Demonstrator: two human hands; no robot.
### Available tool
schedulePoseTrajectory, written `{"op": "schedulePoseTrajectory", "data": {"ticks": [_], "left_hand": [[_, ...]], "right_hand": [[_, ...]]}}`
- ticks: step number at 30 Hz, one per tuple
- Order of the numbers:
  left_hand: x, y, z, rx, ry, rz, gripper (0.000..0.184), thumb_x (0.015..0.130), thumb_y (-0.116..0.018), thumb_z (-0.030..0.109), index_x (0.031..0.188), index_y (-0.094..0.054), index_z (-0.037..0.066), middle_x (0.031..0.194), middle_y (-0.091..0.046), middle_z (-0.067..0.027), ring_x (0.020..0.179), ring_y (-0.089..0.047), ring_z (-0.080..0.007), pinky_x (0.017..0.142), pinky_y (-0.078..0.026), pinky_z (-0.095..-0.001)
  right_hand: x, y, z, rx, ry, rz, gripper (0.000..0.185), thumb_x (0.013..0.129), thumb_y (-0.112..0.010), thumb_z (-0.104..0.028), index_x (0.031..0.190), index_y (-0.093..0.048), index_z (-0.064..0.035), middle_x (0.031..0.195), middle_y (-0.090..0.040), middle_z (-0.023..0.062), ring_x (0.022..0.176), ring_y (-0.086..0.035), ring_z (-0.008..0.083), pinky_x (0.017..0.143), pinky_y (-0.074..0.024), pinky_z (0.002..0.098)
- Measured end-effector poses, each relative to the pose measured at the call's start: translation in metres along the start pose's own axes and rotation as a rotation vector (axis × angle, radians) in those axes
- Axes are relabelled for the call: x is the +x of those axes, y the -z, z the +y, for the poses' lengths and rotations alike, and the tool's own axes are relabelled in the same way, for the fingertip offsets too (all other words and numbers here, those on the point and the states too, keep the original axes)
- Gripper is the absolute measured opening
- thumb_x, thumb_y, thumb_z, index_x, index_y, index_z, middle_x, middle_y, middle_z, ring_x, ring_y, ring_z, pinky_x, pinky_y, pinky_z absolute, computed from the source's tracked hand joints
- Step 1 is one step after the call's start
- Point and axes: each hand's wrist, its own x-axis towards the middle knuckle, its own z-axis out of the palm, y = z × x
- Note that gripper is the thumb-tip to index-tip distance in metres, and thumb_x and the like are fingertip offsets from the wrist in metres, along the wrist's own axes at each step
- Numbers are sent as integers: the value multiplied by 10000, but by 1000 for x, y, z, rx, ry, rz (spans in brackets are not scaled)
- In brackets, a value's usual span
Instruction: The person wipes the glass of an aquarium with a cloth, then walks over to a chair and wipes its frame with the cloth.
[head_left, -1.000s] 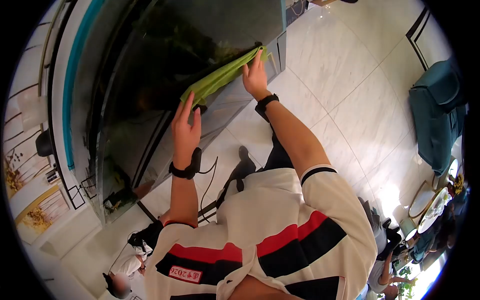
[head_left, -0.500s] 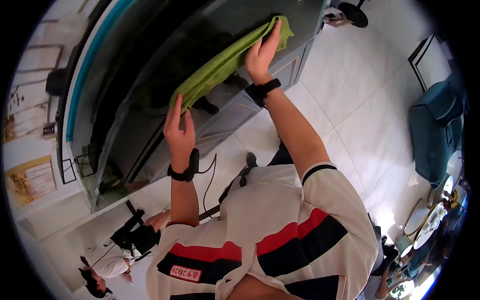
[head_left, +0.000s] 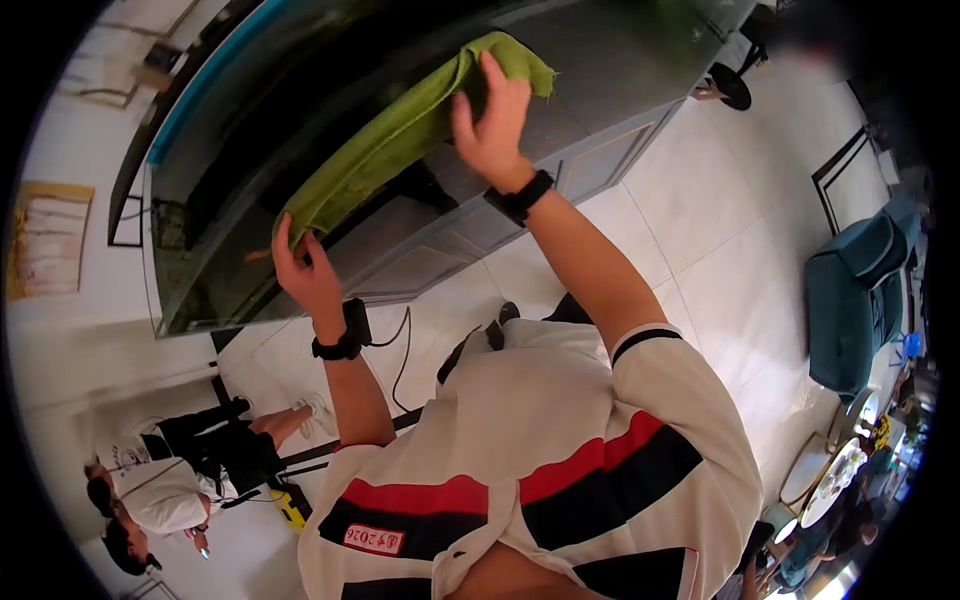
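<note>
A green cloth (head_left: 385, 135) is stretched lengthwise in front of a dark glass tank (head_left: 330, 60). Its lower left end is pinched between the thumb and fingers of my left hand (head_left: 308, 280). Near the upper right end, my right hand (head_left: 492, 128) grips the cloth, and a loose flap hangs past the fingers. Both wrists wear black bands. Whether the cloth touches the glass cannot be made out.
Grey panelled cabinet (head_left: 600, 165) runs below the tank. A teal armchair (head_left: 845, 305) stands at the right. People in white tops (head_left: 165, 495) are at the lower left, near a yellow object (head_left: 291, 506). Round tables (head_left: 835, 485) are at the lower right.
The cloth and both hands have shifted left in view, my left hand also lower. The tank and cabinet now fill more of the top. The people at the lower left show more fully.
</note>
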Motion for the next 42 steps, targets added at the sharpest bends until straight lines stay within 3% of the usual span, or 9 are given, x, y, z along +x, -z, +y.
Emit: {"op": "schedulePoseTrajectory", "data": {"ticks": [4,7,14,18,19,23,27,32,42], "left_hand": [[6,28,-25,-3,-42,88,289,952,-555,1,1240,-570,7,1121,-642,-127,930,-629,-146,795,-507,-269],[10,31,-34,-94,66,118,219,947,-557,8,1164,-580,-5,1016,-665,-120,838,-633,-135,739,-507,-257],[15,25,-15,-227,351,72,146,955,-515,13,1098,-534,-9,797,-661,-104,724,-647,-154,676,-507,-252],[16,1,-3,-426,175,108,180,960,-489,-3,1137,-519,-3,865,-648,-100,781,-646,-158,724,-510,-262],[16,-3,-3,-367,99,109,192,964,-489,-1,1154,-514,-2,917,-642,-105,809,-641,-162,741,-509,-266],[17,-21,14,-239,-90,92,244,968,-490,-10,1212,-497,1,1103,-603,-116,921,-615,-170,816,-490,-273],[19,-50,22,-109,-222,35,276,975,-519,22,1249,-495,7,1172,-556,-131,1014,-573,-178,868,-459,-282],[20,-88,56,78,-431,-47,321,920,-573,21,1237,-527,13,1176,-552,-184,1056,-509,-337,933,-414,-400],[11,-179,101,64,-496,-317,337,850,-625,-13,1183,-603,36,1120,-627,-163,1013,-544,-354,925,-425,-409]], "right_hand": [[5,4,-7,-81,89,38,322,823,-625,26,1131,-614,-67,942,-591,157,799,-555,316,705,-450,381],[10,6,-12,59,-99,57,211,850,-640,-3,1052,-643,-65,831,-622,139,677,-603,261,609,-480,336],[6,4,-17,44,-468,114,141,909,-608,-48,1048,-633,-47,690,-642,113,548,-617,201,547,-484,296],[17,-1,-15,60,-432,288,174,928,-602,-48,1094,-593,4,929,-666,98,805,-654,159,739,-516,284],[15,-1,-14,68,-440,248,263,925,-592,-36,1182,-556,8,1082,-625,147,998,-624,228,890,-480,331],[11,-11,-14,73,-195,145,453,899,-569,-28,1331,-450,44,1191,-548,252,1106,-512,445,1043,-354,488],[9,-16,8,-20,-81,51,639,830,-593,-49,1411,-351,65,1228,-506,293,1131,-465,481,1110,-193,630],[20,-3,51,-99,-30,31,703,788,-599,-91,1423,-341,64,1253,-491,299,1136,-448,500,1119,-154,639],[24,58,167,-72,-264,231,661,942,-445,-223,1476,-221,96,1425,-395,282,1291,-375,464,1142,-129,590]]}}
